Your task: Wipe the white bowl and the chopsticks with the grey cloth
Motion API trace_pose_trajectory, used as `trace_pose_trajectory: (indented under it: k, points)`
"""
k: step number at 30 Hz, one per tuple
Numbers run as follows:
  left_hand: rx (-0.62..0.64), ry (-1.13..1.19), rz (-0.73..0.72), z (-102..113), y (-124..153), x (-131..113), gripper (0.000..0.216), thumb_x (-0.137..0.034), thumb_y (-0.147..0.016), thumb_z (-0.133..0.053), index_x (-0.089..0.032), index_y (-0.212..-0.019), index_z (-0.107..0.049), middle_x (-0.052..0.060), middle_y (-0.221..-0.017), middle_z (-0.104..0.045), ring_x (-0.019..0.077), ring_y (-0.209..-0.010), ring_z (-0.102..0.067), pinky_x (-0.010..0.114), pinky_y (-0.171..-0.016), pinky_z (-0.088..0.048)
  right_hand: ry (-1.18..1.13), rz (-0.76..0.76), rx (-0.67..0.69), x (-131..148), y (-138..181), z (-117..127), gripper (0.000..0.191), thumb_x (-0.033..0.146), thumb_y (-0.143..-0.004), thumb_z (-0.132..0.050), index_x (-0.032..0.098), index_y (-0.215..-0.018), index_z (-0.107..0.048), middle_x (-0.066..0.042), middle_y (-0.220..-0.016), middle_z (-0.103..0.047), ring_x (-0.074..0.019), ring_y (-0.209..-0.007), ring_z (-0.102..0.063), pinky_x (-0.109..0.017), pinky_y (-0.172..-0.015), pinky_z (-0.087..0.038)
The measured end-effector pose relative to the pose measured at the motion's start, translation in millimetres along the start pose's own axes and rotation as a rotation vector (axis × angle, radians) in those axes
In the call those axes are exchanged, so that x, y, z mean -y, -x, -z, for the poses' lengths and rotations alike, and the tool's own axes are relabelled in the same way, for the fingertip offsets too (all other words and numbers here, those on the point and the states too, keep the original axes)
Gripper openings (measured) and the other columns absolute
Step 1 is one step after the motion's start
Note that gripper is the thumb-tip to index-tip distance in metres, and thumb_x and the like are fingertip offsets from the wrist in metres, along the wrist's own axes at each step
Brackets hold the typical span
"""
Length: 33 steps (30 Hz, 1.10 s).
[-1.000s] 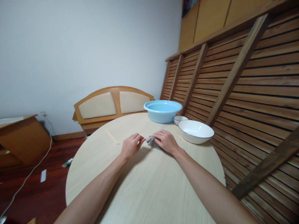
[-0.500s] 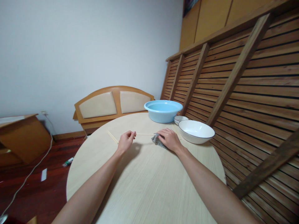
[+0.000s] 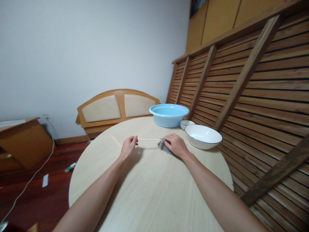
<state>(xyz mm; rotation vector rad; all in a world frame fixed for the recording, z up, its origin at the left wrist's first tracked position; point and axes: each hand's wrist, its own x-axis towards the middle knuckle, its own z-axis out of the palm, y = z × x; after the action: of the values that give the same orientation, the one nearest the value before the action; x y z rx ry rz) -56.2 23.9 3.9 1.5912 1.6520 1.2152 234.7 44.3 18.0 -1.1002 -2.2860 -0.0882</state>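
Note:
Pinched in the fingers of my left hand (image 3: 129,146) is one end of a pale chopstick (image 3: 148,139), held level just above the table. My right hand (image 3: 176,145) is closed on a grey cloth (image 3: 164,147), which wraps the chopstick's other end; that tip is hidden. Left of my left hand, pale chopsticks (image 3: 116,141) lie on the round wooden table (image 3: 154,187), partly behind that hand. Beyond my right hand stand a large white bowl with a dark rim (image 3: 203,136) and a smaller patterned bowl (image 3: 187,123).
A light blue basin (image 3: 169,116) stands at the table's far edge. Behind the table is a wooden headboard (image 3: 122,108). A slatted wooden frame (image 3: 241,83) leans along the right side. A white cable (image 3: 33,177) runs over the floor at left, near a wooden cabinet (image 3: 26,141).
My left hand has shifted slightly left with the chopstick, so more of its length shows between the hands. My right hand and the cloth have stayed nearly in place.

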Motion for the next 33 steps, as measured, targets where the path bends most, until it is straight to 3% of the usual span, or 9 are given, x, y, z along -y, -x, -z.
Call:
trace_pose_trajectory:
  k: [4,9,16,23,27,33]
  points:
    - [-0.009,-0.100,-0.081,0.2,1.8,1.1,0.054,-0.064,-0.090,-0.036,-0.020,-0.072,-0.061,0.006,-0.070,-0.068,0.0203,-0.069,-0.064,0.029,-0.064,-0.043,-0.007,-0.005,-0.002,-2.5,1.2,-0.1,0.018,0.019,-0.092,-0.064,0.022,-0.105,-0.076,-0.006,-0.106,-0.076,-0.0229,-0.100,-0.065,-0.038,-0.090,-0.049]
    - [-0.048,-0.131,-0.088,2.6,1.4,-0.8,0.058,-0.065,-0.092,-0.033,-0.020,-0.064,-0.058,0.006,-0.066,-0.067,0.0188,-0.063,-0.058,0.028,-0.060,-0.038,-0.014,-0.013,0.004,-1.3,0.3,0.3,0.018,0.018,-0.092,-0.064,0.022,-0.105,-0.075,-0.005,-0.107,-0.076,-0.0235,-0.101,-0.065,-0.038,-0.091,-0.050]
    - [-0.103,-0.094,0.013,8.5,-4.0,5.4,0.057,-0.065,-0.091,-0.033,-0.020,-0.063,-0.055,0.007,-0.065,-0.067,0.0183,-0.058,-0.056,0.027,-0.056,-0.035,-0.023,-0.012,-0.011,0.2,0.5,-0.7,0.017,0.017,-0.092,-0.064,0.021,-0.105,-0.075,-0.004,-0.107,-0.076,-0.0233,-0.101,-0.066,-0.038,-0.091,-0.050]
    - [-0.276,-0.269,0.127,25.2,-4.4,8.4,0.054,-0.062,-0.095,-0.034,-0.021,-0.072,-0.060,0.007,-0.073,-0.070,0.0212,-0.069,-0.063,0.027,-0.059,-0.033,-0.054,-0.004,-0.091,2.1,1.8,1.4,0.021,0.018,-0.094,-0.063,0.022,-0.111,-0.075,-0.004,-0.110,-0.076,-0.0219,-0.105,-0.066,-0.037,-0.093,-0.051]
    - [-0.225,-0.386,0.072,11.6,4.5,-2.2,0.051,-0.058,-0.099,-0.036,-0.021,-0.076,-0.062,0.005,-0.078,-0.071,0.0186,-0.071,-0.061,0.026,-0.059,-0.028,-0.066,0.046,-0.123,14.0,-1.1,0.4,0.022,0.019,-0.096,-0.063,0.022,-0.114,-0.074,-0.004,-0.112,-0.075,-0.0212,-0.104,-0.066,-0.036,-0.093,-0.051]
    - [-0.105,-0.517,-0.204,-24.6,29.8,-28.1,0.043,-0.047,-0.103,-0.042,-0.019,-0.080,-0.065,0.004,-0.081,-0.069,0.0148,-0.072,-0.058,0.025,-0.063,-0.027,-0.067,0.172,-0.085,35.3,-3.4,-9.2,0.023,0.021,-0.095,-0.066,0.022,-0.117,-0.072,-0.005,-0.114,-0.074,-0.0210,-0.103,-0.066,-0.037,-0.093,-0.051]
